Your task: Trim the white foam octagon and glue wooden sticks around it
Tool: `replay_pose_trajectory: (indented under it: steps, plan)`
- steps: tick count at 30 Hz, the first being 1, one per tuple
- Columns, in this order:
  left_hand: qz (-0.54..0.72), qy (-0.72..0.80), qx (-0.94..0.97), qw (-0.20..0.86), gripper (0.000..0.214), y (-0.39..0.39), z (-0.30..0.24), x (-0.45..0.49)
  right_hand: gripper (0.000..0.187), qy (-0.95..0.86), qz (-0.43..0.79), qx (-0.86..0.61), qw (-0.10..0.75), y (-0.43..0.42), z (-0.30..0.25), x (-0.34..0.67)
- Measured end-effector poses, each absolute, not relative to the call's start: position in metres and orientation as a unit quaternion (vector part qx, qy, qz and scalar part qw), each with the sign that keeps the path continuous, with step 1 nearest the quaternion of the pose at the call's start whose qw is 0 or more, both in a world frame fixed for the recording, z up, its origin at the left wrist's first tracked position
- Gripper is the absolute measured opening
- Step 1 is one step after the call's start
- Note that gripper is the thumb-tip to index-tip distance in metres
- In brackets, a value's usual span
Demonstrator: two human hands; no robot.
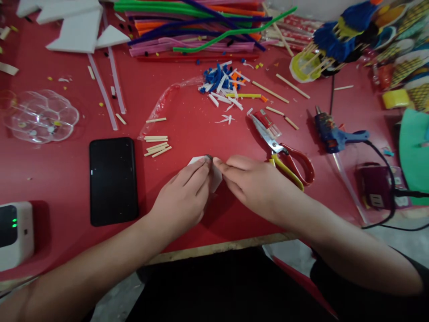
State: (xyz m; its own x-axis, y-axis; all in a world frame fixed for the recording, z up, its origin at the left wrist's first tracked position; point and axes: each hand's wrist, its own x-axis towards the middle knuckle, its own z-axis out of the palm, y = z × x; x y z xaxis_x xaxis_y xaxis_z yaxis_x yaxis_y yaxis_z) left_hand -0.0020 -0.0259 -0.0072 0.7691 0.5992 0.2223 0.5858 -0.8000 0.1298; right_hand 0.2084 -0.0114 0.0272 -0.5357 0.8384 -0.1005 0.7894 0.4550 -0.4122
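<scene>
Near the front of the red table lies a small white piece with angled edges (216, 180), perhaps foam board, mostly covered by my hands. My left hand (186, 190) is closed over it, fingertips pressing at its far edge. A tiny dark bit (209, 157) shows at those fingertips. From the other side, my right hand (251, 181) meets the piece with its fingers pressed together; what they pinch, if anything, is hidden. Scissors with red and yellow handles (284, 163) lie just beyond my right hand. Several short wooden sticks (157, 145) are beyond my left hand.
A black phone (114, 181) lies left, near a clear flower-shaped tray (43, 116). Blue and white scraps (219, 82) sit ahead, below colourful pipe cleaners (201, 27). At right are a corded glue gun (335, 132) and a cup of sticks (303, 68). White boards (78, 29) are far left.
</scene>
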Motion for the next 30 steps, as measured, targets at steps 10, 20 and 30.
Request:
replay_pose_trajectory:
  steps: [10, 20, 30]
  plan:
    - [0.101, 0.312, 0.944, 0.032, 0.056, -0.0256, -0.0080, -0.0011, 0.041, -0.843, 0.214, -0.492, 0.035, -0.0127, 0.0278, 0.2034]
    - [0.110, 0.333, 0.936, 0.029, 0.055, -0.0279, -0.0095, 0.0010, 0.044, -0.863, 0.172, -0.475, -0.007, -0.0093, 0.0345, 0.2030]
    - [0.128, 0.324, 0.937, 0.040, 0.056, -0.0274, -0.0106, -0.0008, 0.048, -0.852, 0.198, -0.485, 0.021, -0.0172, 0.0336, 0.2097]
